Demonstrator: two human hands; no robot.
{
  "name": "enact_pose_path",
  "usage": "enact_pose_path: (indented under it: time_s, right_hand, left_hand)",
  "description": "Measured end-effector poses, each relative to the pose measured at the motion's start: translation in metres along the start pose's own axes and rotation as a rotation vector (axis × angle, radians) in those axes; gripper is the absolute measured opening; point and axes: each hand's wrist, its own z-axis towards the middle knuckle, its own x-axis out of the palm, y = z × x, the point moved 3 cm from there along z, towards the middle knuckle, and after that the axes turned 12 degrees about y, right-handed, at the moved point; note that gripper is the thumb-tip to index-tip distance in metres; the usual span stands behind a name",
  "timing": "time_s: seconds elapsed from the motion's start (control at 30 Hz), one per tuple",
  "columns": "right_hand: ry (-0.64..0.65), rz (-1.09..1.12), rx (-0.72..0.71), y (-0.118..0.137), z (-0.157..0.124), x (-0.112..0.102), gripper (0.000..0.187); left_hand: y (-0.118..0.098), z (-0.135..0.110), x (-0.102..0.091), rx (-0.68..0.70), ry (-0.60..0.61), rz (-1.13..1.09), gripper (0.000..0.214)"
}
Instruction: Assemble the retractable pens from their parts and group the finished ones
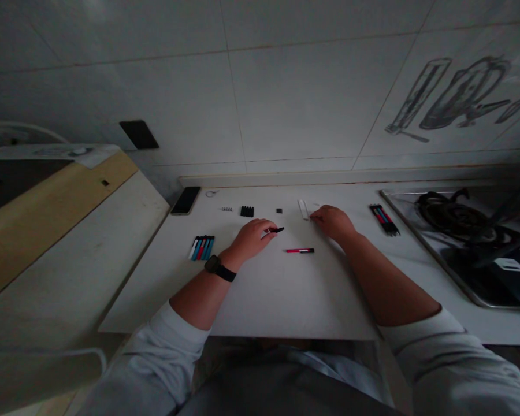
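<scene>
The left hand [256,236] pinches a small black piece [278,230] between its thumb and fingers, over the middle of the white table [260,300]. The right hand [331,222] reaches to the near end of a thin, clear tray [303,209]. Its fingertips are bent close together, but I cannot tell if they hold anything. A red and black pen [300,251] lies flat on the table, between the two arms and nearer to the body than the black piece. Past the left hand sit a bunch of black bits [247,211], a row of springs [226,209] and a phone [185,200]. White, blue and red tubes [201,248] lie side by side near the watch [220,268] on the left wrist. On the right, more pens [385,219] lie together beside the stove [448,242].
</scene>
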Motion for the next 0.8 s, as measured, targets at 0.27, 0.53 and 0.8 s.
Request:
enact_pose_path:
  time_s: [0.27, 0.53, 0.8]
  right_hand:
    - [0.043, -0.053, 0.025, 0.004, -0.005, -0.005, 0.031]
    - [0.12, -0.084, 0.042, 0.013, -0.008, -0.011, 0.022]
    - [0.136, -0.111, -0.079, 0.061, -0.017, -0.008, 0.022]
  left_hand:
    - [-0.001, -0.001, 0.0, -0.011, 0.023, -0.014, 0.01]
    - [0.004, 0.0, 0.004, 0.006, 0.034, -0.001, 0.013]
    - [0.002, -0.001, 0.004, 0.014, 0.033, -0.005, 0.013]
